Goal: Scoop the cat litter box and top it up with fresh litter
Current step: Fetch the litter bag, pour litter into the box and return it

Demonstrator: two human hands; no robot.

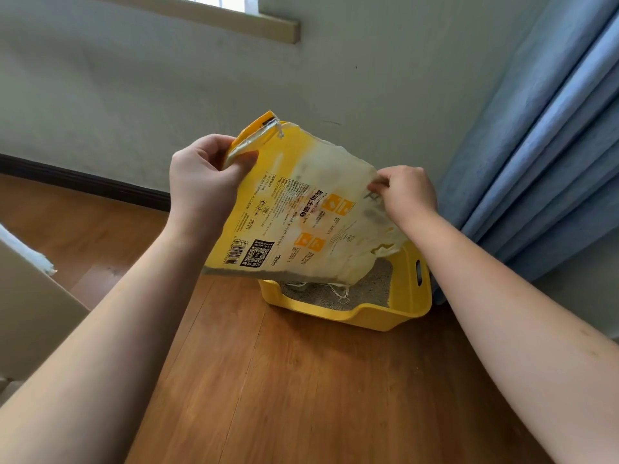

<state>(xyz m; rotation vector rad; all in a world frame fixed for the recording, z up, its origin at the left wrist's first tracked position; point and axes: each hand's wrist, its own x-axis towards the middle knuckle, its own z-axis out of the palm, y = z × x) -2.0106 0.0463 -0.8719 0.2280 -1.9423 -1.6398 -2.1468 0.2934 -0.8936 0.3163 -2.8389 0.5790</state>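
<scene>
A yellow and white litter bag (294, 209) is held upside down over the yellow litter box (378, 318), its open mouth hanging just above the grey litter (371, 286). The bag looks flat and nearly empty. My left hand (201, 182) grips the bag's upper corner, which is the sewn bottom end. Along the bag's right edge, my right hand (407, 192) pinches the material. The box sits on the wooden floor against the wall. No scoop is in view.
A blue curtain (542, 145) hangs right beside the box. The grey wall (134, 78) with a dark skirting board runs behind it. A pale object with a frayed edge (30, 289) stands at the left. Wooden floor (301, 390) stretches toward me.
</scene>
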